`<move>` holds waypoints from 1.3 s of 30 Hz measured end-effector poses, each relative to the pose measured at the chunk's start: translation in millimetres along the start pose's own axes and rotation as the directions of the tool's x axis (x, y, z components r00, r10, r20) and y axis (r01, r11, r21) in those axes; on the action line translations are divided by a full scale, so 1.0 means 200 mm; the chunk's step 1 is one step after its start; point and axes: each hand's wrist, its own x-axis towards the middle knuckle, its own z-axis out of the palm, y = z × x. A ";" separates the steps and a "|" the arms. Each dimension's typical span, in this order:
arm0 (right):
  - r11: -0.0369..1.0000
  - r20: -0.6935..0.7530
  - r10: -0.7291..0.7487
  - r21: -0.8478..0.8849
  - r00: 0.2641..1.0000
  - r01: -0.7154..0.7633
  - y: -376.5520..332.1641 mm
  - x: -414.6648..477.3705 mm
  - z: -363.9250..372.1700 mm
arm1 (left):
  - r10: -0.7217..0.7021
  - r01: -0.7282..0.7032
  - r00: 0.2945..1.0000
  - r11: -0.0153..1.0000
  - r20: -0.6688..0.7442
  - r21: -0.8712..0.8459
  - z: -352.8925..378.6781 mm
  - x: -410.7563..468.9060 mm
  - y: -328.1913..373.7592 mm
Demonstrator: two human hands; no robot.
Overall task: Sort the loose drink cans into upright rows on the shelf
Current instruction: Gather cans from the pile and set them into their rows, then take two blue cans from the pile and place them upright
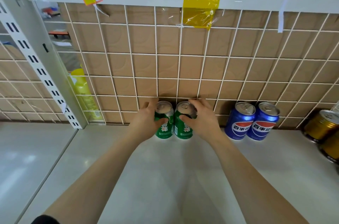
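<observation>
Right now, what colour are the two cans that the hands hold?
Green, with silver tops: the left can and the right can, seen in the head view.

FREE: shelf [256,168] front bare; bare stretch left of green cans [183,130] | NARROW: gap between green cans and blue cans [238,124], right hand [201,122] in it | BLOCKED: wire grid [156,55] behind; gold cans [322,128] far right; slotted upright [36,62] left

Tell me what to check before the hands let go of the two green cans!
1. The left green can stands upright on the shelf: ok.
2. The right green can stands upright: ok.
3. The left hand grips the left green can: ok.
4. The right hand grips the right green can: ok.
5. The green cans touch each other: cannot tell.
6. They line up with the blue cans along the wire grid: ok.
</observation>
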 end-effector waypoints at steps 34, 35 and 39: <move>0.882 0.307 -0.441 -0.022 0.843 0.470 -2.30 -0.93 1.70 | -0.503 0.591 0.799 0.758 -0.329 0.275 -1.37 -1.76 -1.91; 0.875 0.325 -0.447 -0.035 0.834 0.483 -2.36 -0.93 1.73 | -0.510 0.598 0.792 0.758 -0.334 0.261 -1.40 -1.77 -1.95; 0.838 0.338 -0.500 -0.044 0.798 0.544 -2.52 -0.88 1.86 | -0.521 0.617 0.774 0.749 -0.361 0.242 -1.49 -1.76 -2.12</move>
